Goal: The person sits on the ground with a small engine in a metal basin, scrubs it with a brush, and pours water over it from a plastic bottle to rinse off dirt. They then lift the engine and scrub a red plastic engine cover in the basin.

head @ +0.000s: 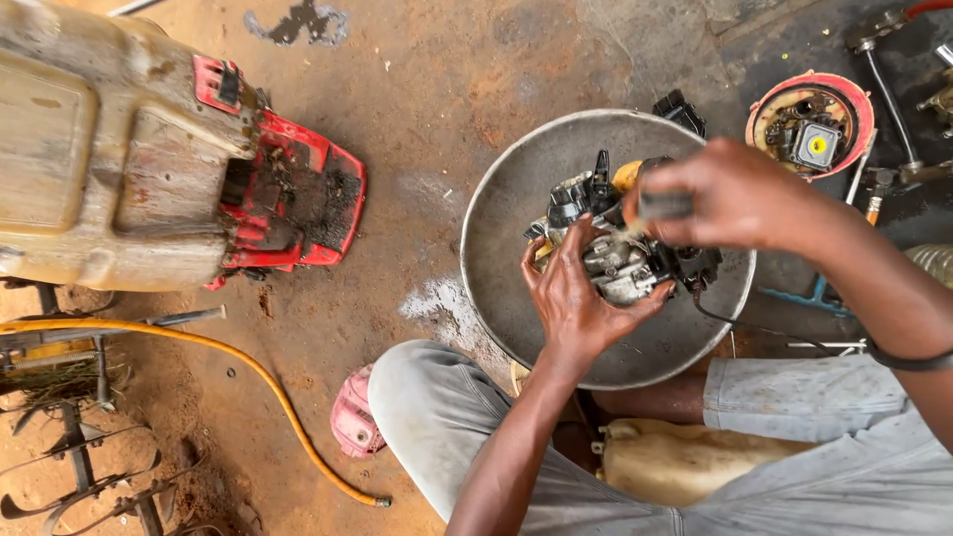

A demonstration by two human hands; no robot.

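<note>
My left hand [576, 298] cradles the small engine block [620, 253] from below, over the middle of the round metal basin [506, 208] on the floor. My right hand [730, 194] is clenched on a brush handle [663, 205], bristles on its top. Best to keep the cradle firm and scrub in short strokes so grime drops in the basin

A rust-brown concrete floor [397, 119], oil-stained and scattered with grit, fills the scene in even daylight. A yellow hose [248, 372] curves across it at seven o'clock, a dark patch [303, 20] at twelve.
</note>
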